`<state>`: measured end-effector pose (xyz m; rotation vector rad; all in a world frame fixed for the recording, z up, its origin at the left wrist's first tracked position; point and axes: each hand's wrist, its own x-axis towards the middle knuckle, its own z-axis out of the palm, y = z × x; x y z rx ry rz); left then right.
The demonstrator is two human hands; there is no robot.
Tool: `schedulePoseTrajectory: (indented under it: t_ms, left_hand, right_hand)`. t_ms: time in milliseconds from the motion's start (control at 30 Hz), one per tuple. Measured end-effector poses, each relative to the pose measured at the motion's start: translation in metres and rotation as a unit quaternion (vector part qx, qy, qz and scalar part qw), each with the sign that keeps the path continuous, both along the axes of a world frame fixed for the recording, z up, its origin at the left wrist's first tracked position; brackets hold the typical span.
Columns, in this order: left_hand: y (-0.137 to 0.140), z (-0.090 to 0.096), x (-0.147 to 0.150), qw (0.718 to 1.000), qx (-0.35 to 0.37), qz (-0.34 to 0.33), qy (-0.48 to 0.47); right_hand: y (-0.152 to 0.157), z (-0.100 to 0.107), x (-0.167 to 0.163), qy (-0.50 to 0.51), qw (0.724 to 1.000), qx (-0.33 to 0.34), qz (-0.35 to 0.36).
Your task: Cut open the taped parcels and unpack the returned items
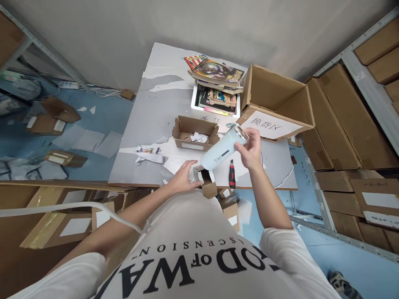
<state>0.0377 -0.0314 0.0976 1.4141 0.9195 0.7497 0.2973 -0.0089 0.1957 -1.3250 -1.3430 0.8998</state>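
A pale blue insulated bottle (222,149) with a shiny metal lid and a strap is tilted over the table's front edge. Wrapped around its lid end is my right hand (250,150). The bottle's lower end is at the mouth of a small open carton (208,185) whose flaps stand out. My left hand (186,177) grips that carton at its left side, close to my shirt. A red and black box cutter (232,174) lies just right of the bottle. Behind the bottle stands a low open cardboard box (190,143) with crumpled paper inside.
Magazines (218,74) are piled on a white bin (199,111) at the back. A large open carton (277,124) with a handwritten label stands right of it. Crumpled packaging (149,154) lies on the left. Shelves with boxes (343,116) flank the right; cartons (65,224) sit at lower left.
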Motion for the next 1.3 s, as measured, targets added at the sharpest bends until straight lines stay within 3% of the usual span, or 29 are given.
schedulePoseTrajectory:
  t_ms: [133,267,367,567,733,900,1033,1167,1300]
  left_hand:
    - [-0.002,-0.026,0.010,0.996,0.036,-0.059,0.061]
    - [0.007,-0.045,0.016,0.998,0.004,-0.047,0.046]
    - [0.016,-0.051,0.012,0.998,-0.033,-0.057,0.023]
    - [0.026,-0.056,0.001,0.995,-0.080,-0.055,-0.020]
    - [0.027,-0.062,0.000,0.996,-0.064,-0.059,-0.016]
    - [0.022,-0.077,-0.004,0.996,-0.046,-0.074,0.013]
    - [0.007,-0.081,-0.003,0.996,-0.002,-0.084,0.027]
    - [0.000,-0.078,0.016,0.995,0.049,-0.059,0.068]
    - [0.008,-0.079,0.032,0.982,0.110,-0.069,0.137]
  right_hand:
    - [-0.051,-0.036,-0.005,-0.069,0.985,0.121,-0.099]
    - [-0.090,-0.064,-0.023,-0.122,0.981,0.098,-0.113]
    - [-0.096,-0.072,-0.030,-0.143,0.981,0.094,-0.088]
    - [-0.076,-0.063,-0.029,-0.193,0.976,0.097,-0.030]
    - [-0.065,-0.041,-0.027,-0.220,0.970,0.104,0.005]
    - [-0.059,-0.022,-0.016,-0.281,0.950,0.074,0.111]
    - [-0.058,-0.030,-0.011,-0.287,0.943,0.073,0.150]
    - [-0.059,-0.046,-0.016,-0.269,0.944,0.057,0.180]
    - [-0.051,-0.051,-0.023,-0.304,0.915,0.049,0.261]
